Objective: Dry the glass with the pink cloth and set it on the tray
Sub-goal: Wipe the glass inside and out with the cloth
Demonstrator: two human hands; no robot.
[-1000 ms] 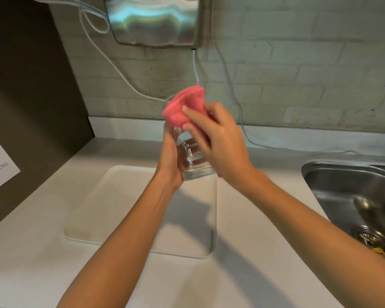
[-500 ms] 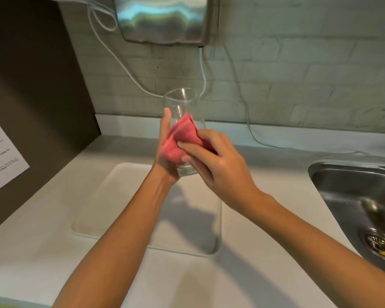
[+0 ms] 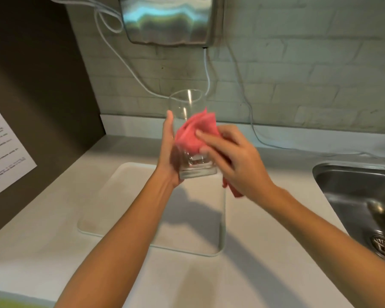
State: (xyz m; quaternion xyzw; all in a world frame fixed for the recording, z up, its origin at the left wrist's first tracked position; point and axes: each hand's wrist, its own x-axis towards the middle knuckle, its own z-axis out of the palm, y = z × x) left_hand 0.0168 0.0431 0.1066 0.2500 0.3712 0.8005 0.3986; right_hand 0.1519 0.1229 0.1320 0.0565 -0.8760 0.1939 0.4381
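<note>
1. The glass (image 3: 188, 134) is held upright in the air above the far part of the tray (image 3: 125, 210), rim up and base down; it is not yet set down.
2. The left hand (image 3: 168, 161) is wrapped around the lower left wall of the glass, its grip closed on the glass. This is judged to steady the glass and leave the near wall free for wiping.
3. The pink cloth (image 3: 196, 134) is bunched and pressed against the outer near wall by the right hand (image 3: 233, 161), whose grip is closed on the cloth. A tail of cloth hangs below the palm.
4. The cloth sits outside the glass, not within it; outer drying is judged to be in hand.
5. The tray lies flat on the desk (image 3: 53, 252), directly beneath the glass, so only a short lowering is expected.
6. The sink (image 3: 360, 196) lies to the right, well apart from the tray.
</note>
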